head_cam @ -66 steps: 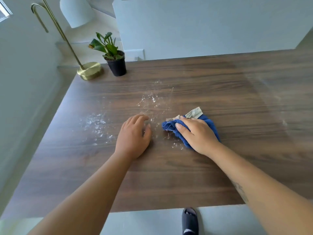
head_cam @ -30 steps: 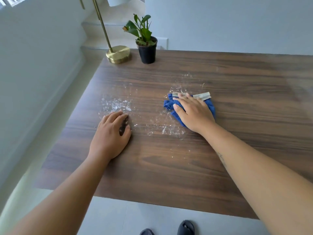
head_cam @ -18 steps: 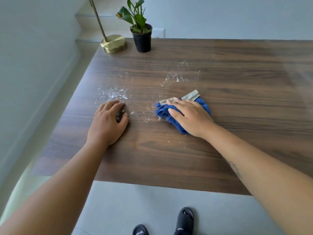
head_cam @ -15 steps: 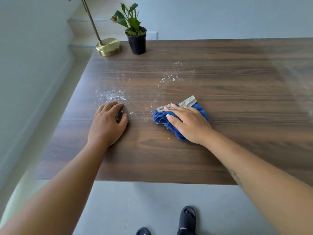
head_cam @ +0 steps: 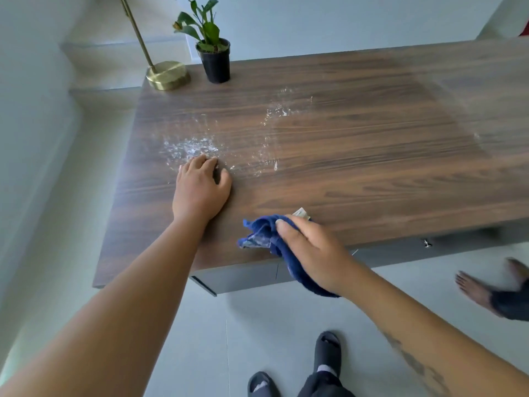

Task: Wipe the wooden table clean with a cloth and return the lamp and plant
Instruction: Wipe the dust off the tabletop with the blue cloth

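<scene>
My right hand (head_cam: 312,253) is at the near edge of the dark wood-grain table (head_cam: 372,156), clamped down on the bunched blue terry cloth (head_cam: 262,233), which hangs partly over the lip with white residue stuck to its fold. I should turn it to a clean face before the next pass, I reckon, or I'll only smear. My left hand (head_cam: 200,190) lies flat, fingers loosely together, holding nothing, bracing me. Just past its fingertips sits the thickest patch of white powdery residue (head_cam: 191,147); a second patch (head_cam: 277,110) lies farther out. Long overlapping pulls toward me, firm pressure. Far beyond my left hand stand the brass-based lamp (head_cam: 167,74) and the small green plant in a black pot (head_cam: 214,58), side by side at the corner.
</scene>
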A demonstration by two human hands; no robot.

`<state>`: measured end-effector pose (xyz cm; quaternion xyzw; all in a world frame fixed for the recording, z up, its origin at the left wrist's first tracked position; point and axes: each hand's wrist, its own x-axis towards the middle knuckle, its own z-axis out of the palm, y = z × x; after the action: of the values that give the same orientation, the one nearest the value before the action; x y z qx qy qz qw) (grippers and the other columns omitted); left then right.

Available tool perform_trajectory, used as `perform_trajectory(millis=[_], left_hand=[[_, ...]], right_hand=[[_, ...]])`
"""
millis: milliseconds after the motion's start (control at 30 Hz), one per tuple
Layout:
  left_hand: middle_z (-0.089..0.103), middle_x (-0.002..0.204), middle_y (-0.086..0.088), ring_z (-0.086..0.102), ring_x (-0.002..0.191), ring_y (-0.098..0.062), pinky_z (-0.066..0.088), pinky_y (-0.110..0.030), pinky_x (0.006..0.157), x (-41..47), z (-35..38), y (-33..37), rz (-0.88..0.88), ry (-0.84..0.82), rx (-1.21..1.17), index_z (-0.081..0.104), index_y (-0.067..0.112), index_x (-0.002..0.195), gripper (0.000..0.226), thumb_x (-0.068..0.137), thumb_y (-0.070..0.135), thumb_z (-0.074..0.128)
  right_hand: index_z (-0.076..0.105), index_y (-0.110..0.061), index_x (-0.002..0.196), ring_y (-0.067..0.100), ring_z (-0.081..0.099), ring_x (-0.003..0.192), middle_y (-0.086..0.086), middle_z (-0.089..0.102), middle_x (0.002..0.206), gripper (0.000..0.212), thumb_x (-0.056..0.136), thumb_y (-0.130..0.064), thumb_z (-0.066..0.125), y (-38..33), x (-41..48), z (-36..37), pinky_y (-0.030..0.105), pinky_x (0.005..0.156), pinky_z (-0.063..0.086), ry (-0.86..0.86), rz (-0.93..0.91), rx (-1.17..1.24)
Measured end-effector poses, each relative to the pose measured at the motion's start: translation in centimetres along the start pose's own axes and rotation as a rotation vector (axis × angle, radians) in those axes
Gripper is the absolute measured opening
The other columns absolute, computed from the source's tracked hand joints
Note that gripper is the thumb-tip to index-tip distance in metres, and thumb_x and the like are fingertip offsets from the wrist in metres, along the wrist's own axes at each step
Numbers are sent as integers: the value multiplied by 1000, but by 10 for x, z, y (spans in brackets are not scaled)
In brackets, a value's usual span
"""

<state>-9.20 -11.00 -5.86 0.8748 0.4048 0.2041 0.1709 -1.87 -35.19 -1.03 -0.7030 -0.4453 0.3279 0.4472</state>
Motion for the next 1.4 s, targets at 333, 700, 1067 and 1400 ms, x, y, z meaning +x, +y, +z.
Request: perform_trajectory(millis=[333,700,1067,1400], left_hand=[[56,116,-2,45,110,-25,33,-33,99,3,0,1,-16,30,-23,61,17,112,36,89,38,44],[56,120,-5,44,111,-26,34,-35,100,4,3,2,-16,65,3,58,15,113,31,88,30,48],[56,121,-4,43,116,-24,31,-34,104,3,2,2,3,57,23,59,13,116,36,89,33,47],[56,118,-3,43,113,-22,33,-34,103,3,2,3,0,65,32,60,12,113,35,88,34,48]], right_hand=[[61,-39,109,6,64,79,-14,69,83,27,97,-47,38,-19,108,-87,31,75,47,445,-124,-165],[39,-35,144,12,18,146,-10,31,155,47,100,-48,28,43,105,-21,36,117,13,38,-125,-784],[63,-34,116,2,62,103,-16,68,108,26,91,-41,57,27,16,-5,22,87,45,-6,-504,-539],[56,-36,129,21,69,90,-1,71,101,34,96,-40,50,32,126,-58,41,80,55,315,-77,-332]])
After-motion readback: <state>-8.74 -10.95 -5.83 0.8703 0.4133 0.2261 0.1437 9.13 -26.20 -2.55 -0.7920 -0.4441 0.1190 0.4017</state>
